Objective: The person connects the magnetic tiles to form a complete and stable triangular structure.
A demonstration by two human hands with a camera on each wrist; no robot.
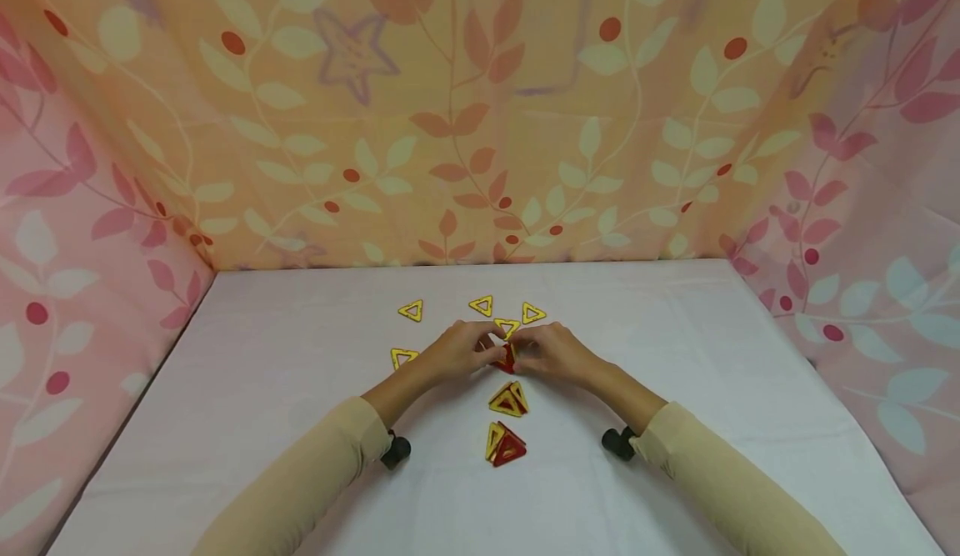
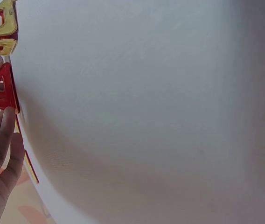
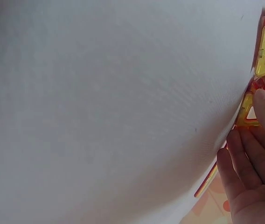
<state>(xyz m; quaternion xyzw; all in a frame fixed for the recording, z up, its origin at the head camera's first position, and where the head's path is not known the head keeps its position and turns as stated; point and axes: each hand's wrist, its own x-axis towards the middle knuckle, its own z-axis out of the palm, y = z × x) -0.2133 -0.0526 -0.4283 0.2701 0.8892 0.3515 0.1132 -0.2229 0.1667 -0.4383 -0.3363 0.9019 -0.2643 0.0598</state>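
Near the table's middle, both hands are at a small standing piece made of red and yellow magnetic triangle tiles. My left hand [image 1: 461,349] pinches it from the left; in the left wrist view its fingertips meet the lower edge of the red triangle tile [image 2: 12,100]. From the right, my right hand [image 1: 557,352] holds the same piece, with the thumb by the yellow triangle tile [image 3: 247,122] in the right wrist view and the other fingers below. The fingers partly cover the piece in the head view. Just beyond it lies a flat yellow triangle tile [image 1: 507,322].
Toward the front stand two similar pieces, a mostly yellow pyramid [image 1: 498,406] and a red and yellow pyramid [image 1: 513,456]. Several flat yellow triangles lie farther back and left, one of them a triangle [image 1: 405,351] beside the left forearm. A patterned curtain [image 1: 450,164] borders the white table [image 1: 225,423].
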